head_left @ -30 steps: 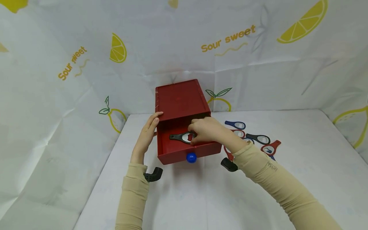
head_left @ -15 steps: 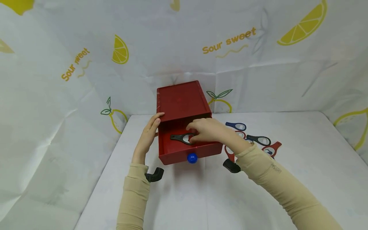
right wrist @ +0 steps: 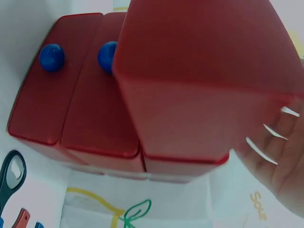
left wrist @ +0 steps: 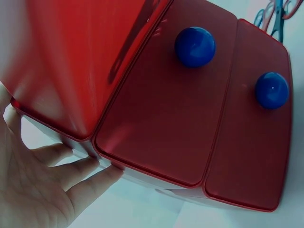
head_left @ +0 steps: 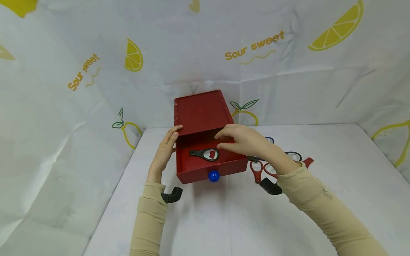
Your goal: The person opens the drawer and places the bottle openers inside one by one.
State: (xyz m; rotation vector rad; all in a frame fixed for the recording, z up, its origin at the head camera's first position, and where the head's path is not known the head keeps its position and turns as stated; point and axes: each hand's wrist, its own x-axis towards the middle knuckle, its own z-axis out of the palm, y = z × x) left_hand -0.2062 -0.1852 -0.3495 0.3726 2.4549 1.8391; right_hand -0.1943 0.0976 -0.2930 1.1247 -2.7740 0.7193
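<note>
A red drawer cabinet stands on the table with its top drawer pulled out. On that drawer's floor lies a black bottle opener, its round head toward the right. My left hand rests along the cabinet's left side, fingers straight; in the left wrist view the fingertips meet the side wall. Over the right part of the drawer hovers my right hand, fingers loosely bent with nothing between them, apart from the opener. The right wrist view shows the drawer's outer wall covering most fingertips.
Several more bottle openers lie on the table right of the cabinet, among them a red one and a dark one, partly behind the right forearm. Two lower drawers with blue knobs are pushed in. A patterned white sheet hangs behind.
My right hand has drawn away from the bottle opener's round head, up and to the right, and its fingers have spread. The opener stays in the drawer. My left hand keeps its place.
</note>
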